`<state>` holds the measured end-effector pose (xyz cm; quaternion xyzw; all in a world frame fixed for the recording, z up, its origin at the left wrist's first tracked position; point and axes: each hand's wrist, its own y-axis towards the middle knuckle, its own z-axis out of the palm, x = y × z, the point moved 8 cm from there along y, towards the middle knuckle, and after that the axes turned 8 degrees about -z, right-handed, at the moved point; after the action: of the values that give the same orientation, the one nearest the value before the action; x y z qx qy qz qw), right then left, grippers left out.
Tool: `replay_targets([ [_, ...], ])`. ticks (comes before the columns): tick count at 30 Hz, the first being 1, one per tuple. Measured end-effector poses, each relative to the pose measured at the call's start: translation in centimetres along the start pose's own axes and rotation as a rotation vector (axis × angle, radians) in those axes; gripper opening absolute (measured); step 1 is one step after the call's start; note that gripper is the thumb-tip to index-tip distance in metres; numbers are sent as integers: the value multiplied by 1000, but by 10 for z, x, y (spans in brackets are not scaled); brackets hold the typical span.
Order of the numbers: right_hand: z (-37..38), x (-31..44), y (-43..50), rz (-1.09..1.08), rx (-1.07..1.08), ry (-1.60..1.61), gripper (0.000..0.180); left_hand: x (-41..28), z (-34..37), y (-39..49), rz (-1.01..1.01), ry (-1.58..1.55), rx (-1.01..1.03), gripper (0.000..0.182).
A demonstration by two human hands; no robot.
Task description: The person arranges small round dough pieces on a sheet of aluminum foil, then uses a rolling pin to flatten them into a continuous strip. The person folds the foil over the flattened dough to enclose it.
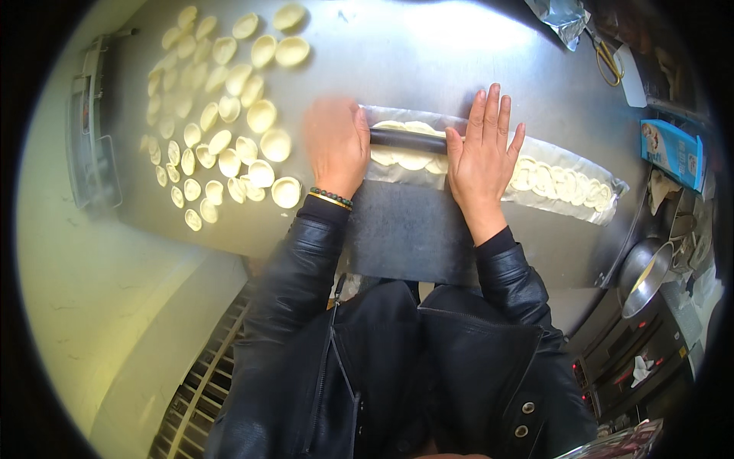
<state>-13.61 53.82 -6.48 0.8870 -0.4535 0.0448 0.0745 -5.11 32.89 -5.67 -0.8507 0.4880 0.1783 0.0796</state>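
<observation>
A dark rolling pin (408,140) lies across flat, overlapping dough rounds (414,159) on a long strip of clear plastic film (401,175). My left hand (337,137), blurred, is on the pin's left end with its fingers curled in. Flat across the right part of the pin rests my right hand (484,143), its fingers straight and spread. The pin's ends are hidden beneath both hands. To the right of my right hand, a row of overlapping dough rounds (559,183) continues along the film. Many small cupped dough pieces (229,162) are scattered left of my left hand.
Underneath is a metal worktop (390,63). Scissors with yellow handles (609,66) and a blue packet (672,154) sit along the right side. A metal bowl (645,275) stands at the right edge. A clear plastic container (94,149) is at the far left.
</observation>
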Motion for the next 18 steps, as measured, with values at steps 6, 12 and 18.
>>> replay_targets([
  [6, 1, 9, -39, 5, 32, 71, 83, 8, 0, -32, -15, 64, 7, 55],
  [12, 2, 14, -61, -11, 31, 106, 86, 13, 0, -51, -39, 65, 85, 62],
  [18, 5, 16, -83, -36, 17, 195, 77, 20, -2, -74, -21, 117, 112, 62],
])
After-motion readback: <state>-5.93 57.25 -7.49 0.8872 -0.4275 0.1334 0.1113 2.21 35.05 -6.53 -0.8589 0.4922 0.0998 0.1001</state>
